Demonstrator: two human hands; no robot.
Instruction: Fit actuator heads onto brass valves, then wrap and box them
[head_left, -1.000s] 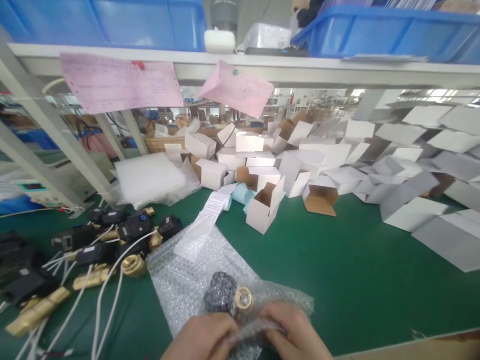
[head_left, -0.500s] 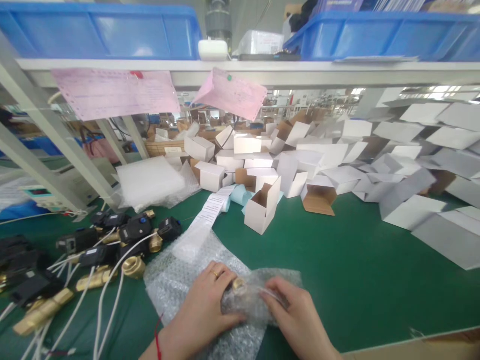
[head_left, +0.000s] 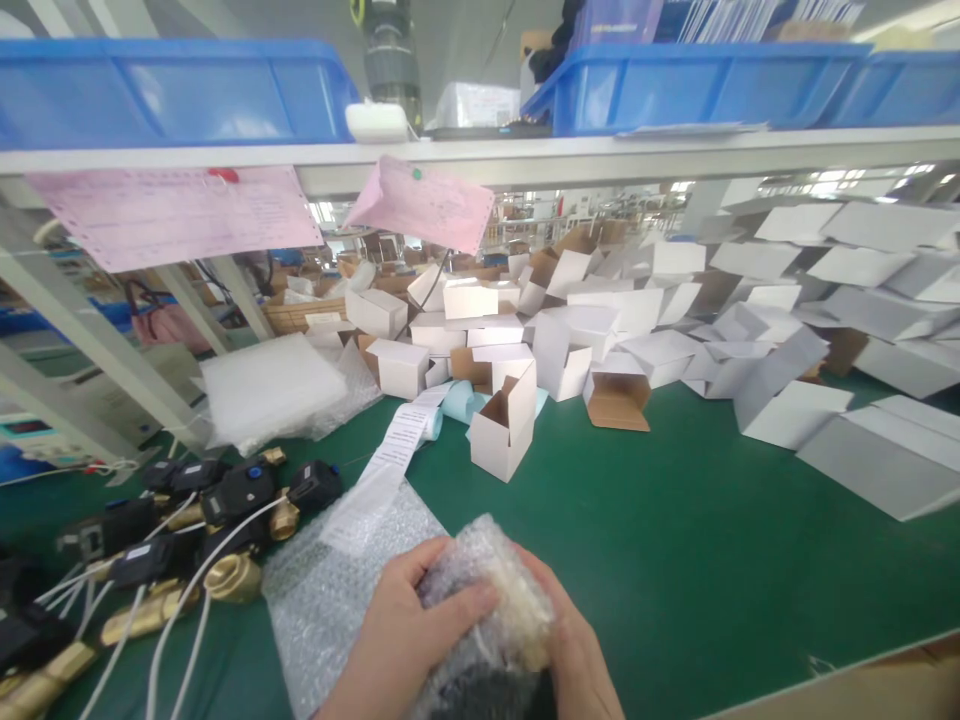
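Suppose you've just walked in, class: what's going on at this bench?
A person's left hand and right hand hold a bubble-wrapped bundle between them, dark at its near end. A bubble-wrap sheet lies on the green table, with a printed paper strip's end on it. Brass-and-black devices lie to the left; a white box stands open beyond the hands.

Bright, diffuse light fills the frame; what look like windows [head_left: 831, 178] glare at upper right; the bubble-wrapped bundle [head_left: 517, 612] blurs at lower centre
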